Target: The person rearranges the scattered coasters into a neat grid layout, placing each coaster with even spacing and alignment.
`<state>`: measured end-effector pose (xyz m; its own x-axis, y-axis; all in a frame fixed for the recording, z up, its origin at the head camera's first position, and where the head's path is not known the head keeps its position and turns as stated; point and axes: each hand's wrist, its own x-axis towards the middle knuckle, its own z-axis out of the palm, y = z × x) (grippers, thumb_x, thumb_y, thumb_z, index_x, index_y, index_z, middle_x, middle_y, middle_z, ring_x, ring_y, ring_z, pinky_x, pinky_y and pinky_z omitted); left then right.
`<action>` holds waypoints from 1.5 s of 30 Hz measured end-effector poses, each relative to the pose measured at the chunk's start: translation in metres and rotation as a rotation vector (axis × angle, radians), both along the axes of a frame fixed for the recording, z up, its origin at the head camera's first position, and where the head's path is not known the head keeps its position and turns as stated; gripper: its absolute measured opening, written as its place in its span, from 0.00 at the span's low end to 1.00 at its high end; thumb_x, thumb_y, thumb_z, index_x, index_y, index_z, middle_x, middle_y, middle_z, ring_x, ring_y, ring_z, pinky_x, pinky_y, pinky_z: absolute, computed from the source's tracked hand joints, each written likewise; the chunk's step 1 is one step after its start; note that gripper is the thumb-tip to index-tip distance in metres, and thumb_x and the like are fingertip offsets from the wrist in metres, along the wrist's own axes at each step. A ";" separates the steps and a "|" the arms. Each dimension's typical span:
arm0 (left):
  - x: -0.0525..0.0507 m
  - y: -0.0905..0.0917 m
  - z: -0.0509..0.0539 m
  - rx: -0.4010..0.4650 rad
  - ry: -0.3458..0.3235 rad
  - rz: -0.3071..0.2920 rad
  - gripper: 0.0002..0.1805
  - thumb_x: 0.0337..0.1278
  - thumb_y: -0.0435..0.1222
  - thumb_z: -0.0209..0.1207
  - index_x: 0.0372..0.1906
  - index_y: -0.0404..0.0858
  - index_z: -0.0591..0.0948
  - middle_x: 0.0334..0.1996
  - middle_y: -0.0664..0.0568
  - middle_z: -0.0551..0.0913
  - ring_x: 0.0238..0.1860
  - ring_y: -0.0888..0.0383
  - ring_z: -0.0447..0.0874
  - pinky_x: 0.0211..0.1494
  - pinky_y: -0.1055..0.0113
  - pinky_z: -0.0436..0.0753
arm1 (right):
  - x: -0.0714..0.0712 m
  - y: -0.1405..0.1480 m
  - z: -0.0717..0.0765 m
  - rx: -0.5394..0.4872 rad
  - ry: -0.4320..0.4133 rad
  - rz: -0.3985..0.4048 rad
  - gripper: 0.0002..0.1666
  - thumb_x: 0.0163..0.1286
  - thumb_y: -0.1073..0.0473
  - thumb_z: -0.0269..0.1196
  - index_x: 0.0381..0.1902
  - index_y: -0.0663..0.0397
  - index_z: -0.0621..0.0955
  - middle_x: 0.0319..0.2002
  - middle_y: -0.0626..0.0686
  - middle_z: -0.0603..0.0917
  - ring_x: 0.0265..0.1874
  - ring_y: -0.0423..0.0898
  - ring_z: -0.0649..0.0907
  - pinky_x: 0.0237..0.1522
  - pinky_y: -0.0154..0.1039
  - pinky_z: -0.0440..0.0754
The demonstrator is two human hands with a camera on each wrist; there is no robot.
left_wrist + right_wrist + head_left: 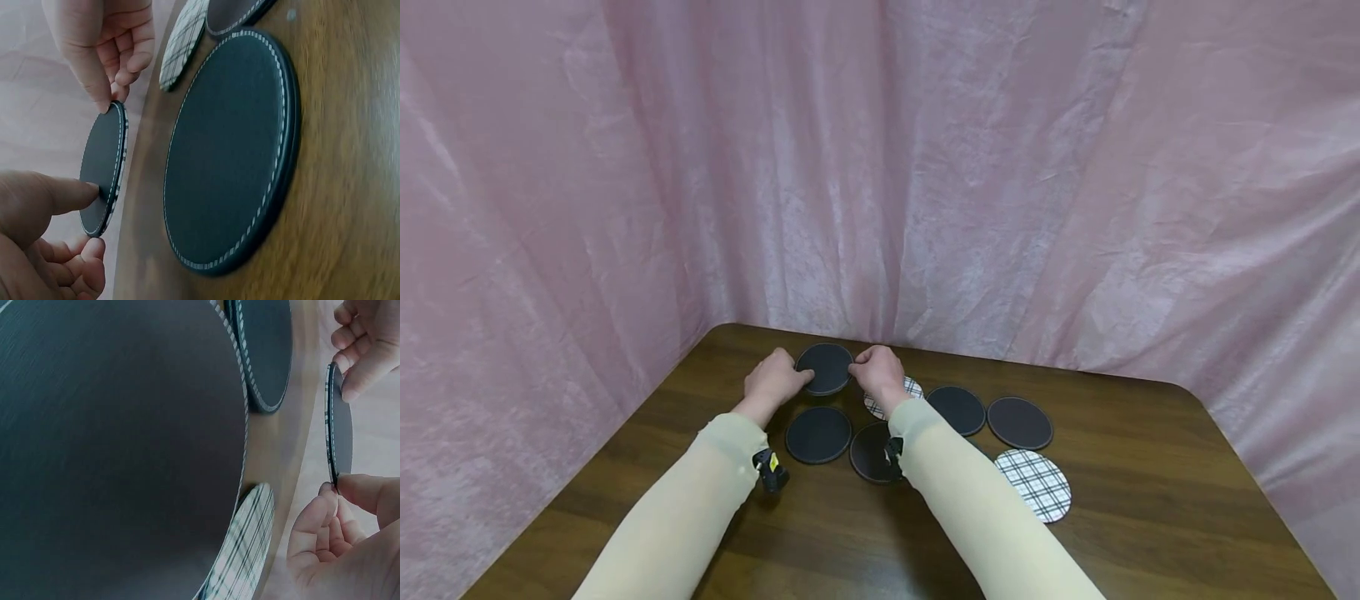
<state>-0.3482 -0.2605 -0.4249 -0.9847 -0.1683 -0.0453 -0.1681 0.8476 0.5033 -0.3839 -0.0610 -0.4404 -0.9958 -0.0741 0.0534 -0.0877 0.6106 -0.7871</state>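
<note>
Near the table's back left, a round dark coaster [826,368] with pale stitching is held off the surface by both hands. My left hand [772,382] pinches its left edge, thumb on the dark face and fingers beneath. On the opposite edge, my right hand [880,372] grips it between thumb and fingertips. The coaster's plaid underside shows along the rim in both wrist views. Just below it lies another dark coaster [818,435]. A brown coaster [869,454] and a plaid coaster [915,388] lie partly hidden behind my right hand and forearm.
Right of my right forearm lie a dark coaster [957,409], a brown coaster [1019,422] and a plaid coaster [1036,485]. The forearm mostly covers one more. Pink curtains [880,167] hang behind the wooden table [1150,467].
</note>
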 end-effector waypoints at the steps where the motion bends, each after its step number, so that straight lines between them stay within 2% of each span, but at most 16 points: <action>1: -0.002 0.002 -0.001 0.003 -0.001 -0.001 0.26 0.75 0.50 0.67 0.53 0.29 0.79 0.46 0.39 0.85 0.45 0.42 0.84 0.52 0.43 0.81 | -0.001 0.003 -0.001 0.005 0.005 -0.004 0.07 0.77 0.57 0.73 0.41 0.55 0.93 0.37 0.49 0.89 0.40 0.50 0.85 0.52 0.49 0.85; 4: -0.013 0.003 -0.007 0.007 -0.011 -0.006 0.27 0.73 0.50 0.69 0.53 0.29 0.79 0.46 0.39 0.85 0.45 0.42 0.84 0.50 0.44 0.81 | 0.004 0.008 0.005 0.027 -0.005 -0.010 0.06 0.76 0.60 0.73 0.42 0.57 0.92 0.40 0.52 0.90 0.42 0.51 0.86 0.55 0.51 0.85; 6: -0.030 -0.002 -0.025 -0.002 -0.003 -0.003 0.27 0.70 0.51 0.71 0.53 0.31 0.80 0.45 0.41 0.86 0.44 0.44 0.84 0.48 0.45 0.82 | -0.002 0.012 -0.003 0.049 0.014 -0.009 0.06 0.75 0.59 0.73 0.41 0.56 0.92 0.40 0.51 0.90 0.42 0.51 0.87 0.55 0.51 0.86; 10: -0.068 -0.017 -0.070 -0.016 0.025 -0.020 0.28 0.65 0.54 0.73 0.51 0.34 0.80 0.41 0.45 0.86 0.40 0.47 0.83 0.41 0.49 0.80 | -0.002 0.016 -0.005 0.081 0.012 -0.012 0.05 0.74 0.58 0.73 0.40 0.55 0.91 0.40 0.51 0.91 0.42 0.50 0.87 0.55 0.51 0.85; 12: -0.077 -0.020 -0.084 -0.010 0.017 -0.026 0.30 0.65 0.56 0.74 0.51 0.35 0.80 0.41 0.45 0.86 0.41 0.46 0.83 0.41 0.48 0.81 | -0.005 0.017 -0.008 0.092 0.010 -0.008 0.05 0.73 0.58 0.75 0.40 0.54 0.91 0.41 0.50 0.90 0.42 0.51 0.87 0.55 0.51 0.85; 14: -0.081 -0.022 -0.090 -0.005 0.002 -0.025 0.31 0.65 0.57 0.73 0.52 0.35 0.80 0.41 0.44 0.85 0.41 0.45 0.83 0.42 0.47 0.81 | -0.007 0.017 -0.007 0.102 -0.016 0.002 0.06 0.73 0.58 0.76 0.41 0.54 0.90 0.41 0.51 0.90 0.43 0.52 0.87 0.56 0.52 0.84; 16: -0.082 -0.021 -0.093 -0.003 -0.014 -0.016 0.30 0.65 0.57 0.73 0.51 0.36 0.80 0.41 0.45 0.85 0.41 0.45 0.83 0.42 0.47 0.81 | -0.025 0.018 -0.030 0.127 0.017 0.019 0.08 0.71 0.55 0.77 0.40 0.51 0.90 0.41 0.49 0.90 0.42 0.50 0.86 0.53 0.49 0.84; 21: -0.076 -0.018 -0.095 -0.019 -0.018 -0.020 0.27 0.65 0.56 0.73 0.47 0.37 0.79 0.38 0.47 0.84 0.39 0.46 0.83 0.39 0.49 0.80 | -0.046 0.017 -0.056 0.206 0.048 0.037 0.09 0.68 0.54 0.79 0.42 0.50 0.91 0.41 0.49 0.90 0.41 0.51 0.87 0.48 0.50 0.84; 22: -0.074 -0.016 -0.093 -0.020 -0.021 -0.019 0.28 0.65 0.56 0.73 0.47 0.37 0.79 0.38 0.46 0.84 0.39 0.46 0.83 0.39 0.49 0.80 | -0.040 0.015 -0.049 0.221 0.021 0.034 0.09 0.69 0.56 0.78 0.43 0.52 0.91 0.42 0.51 0.91 0.42 0.53 0.87 0.49 0.51 0.85; 23: -0.064 -0.013 -0.086 -0.018 -0.014 -0.030 0.27 0.66 0.55 0.72 0.48 0.36 0.79 0.39 0.45 0.84 0.40 0.45 0.83 0.41 0.49 0.81 | -0.037 0.015 -0.046 0.219 0.009 0.039 0.10 0.69 0.56 0.78 0.45 0.53 0.91 0.43 0.52 0.91 0.44 0.54 0.88 0.51 0.52 0.85; 29: -0.049 -0.005 -0.073 0.011 -0.054 -0.008 0.28 0.67 0.53 0.73 0.51 0.33 0.81 0.43 0.43 0.85 0.42 0.45 0.83 0.45 0.47 0.82 | -0.040 0.014 -0.054 0.254 0.004 0.054 0.14 0.68 0.56 0.79 0.50 0.51 0.93 0.48 0.50 0.92 0.50 0.54 0.89 0.55 0.52 0.85; 32: -0.054 -0.005 -0.076 0.011 -0.071 -0.004 0.27 0.67 0.52 0.74 0.51 0.32 0.81 0.42 0.42 0.85 0.41 0.45 0.83 0.43 0.48 0.82 | -0.052 0.015 -0.068 0.295 0.028 0.062 0.15 0.67 0.55 0.79 0.51 0.49 0.94 0.49 0.49 0.93 0.50 0.52 0.89 0.54 0.51 0.85; 35: -0.057 -0.006 -0.079 -0.006 -0.066 -0.019 0.27 0.67 0.52 0.73 0.51 0.32 0.81 0.41 0.42 0.85 0.40 0.44 0.83 0.41 0.48 0.82 | -0.056 0.017 -0.072 0.296 0.026 0.073 0.16 0.67 0.53 0.79 0.52 0.47 0.94 0.50 0.47 0.93 0.51 0.50 0.89 0.54 0.51 0.86; 40: -0.066 -0.010 -0.092 -0.013 -0.065 -0.035 0.26 0.67 0.54 0.74 0.47 0.34 0.83 0.40 0.44 0.84 0.39 0.45 0.82 0.40 0.48 0.81 | -0.035 0.018 -0.050 0.327 0.028 0.085 0.15 0.70 0.56 0.79 0.53 0.51 0.94 0.53 0.51 0.93 0.52 0.53 0.89 0.55 0.52 0.86; 43: -0.069 -0.011 -0.099 -0.021 -0.046 -0.038 0.24 0.66 0.54 0.74 0.44 0.37 0.83 0.38 0.46 0.84 0.38 0.47 0.82 0.39 0.50 0.81 | -0.013 0.018 -0.029 0.321 0.013 0.095 0.15 0.71 0.59 0.77 0.54 0.55 0.93 0.54 0.54 0.92 0.55 0.56 0.89 0.59 0.53 0.85; 45: -0.060 -0.008 -0.091 -0.033 -0.035 -0.054 0.22 0.68 0.53 0.73 0.40 0.38 0.83 0.36 0.47 0.83 0.37 0.47 0.81 0.39 0.50 0.80 | -0.004 0.018 -0.021 0.316 0.009 0.100 0.16 0.73 0.59 0.76 0.56 0.56 0.93 0.56 0.54 0.92 0.57 0.56 0.88 0.61 0.53 0.85</action>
<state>-0.4078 -0.2682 -0.5159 -0.9903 -0.1170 -0.0754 -0.1387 0.8721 0.4693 -0.3882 -0.0429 -0.4618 -0.9824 -0.1855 0.0212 -0.1655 0.8123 -0.5593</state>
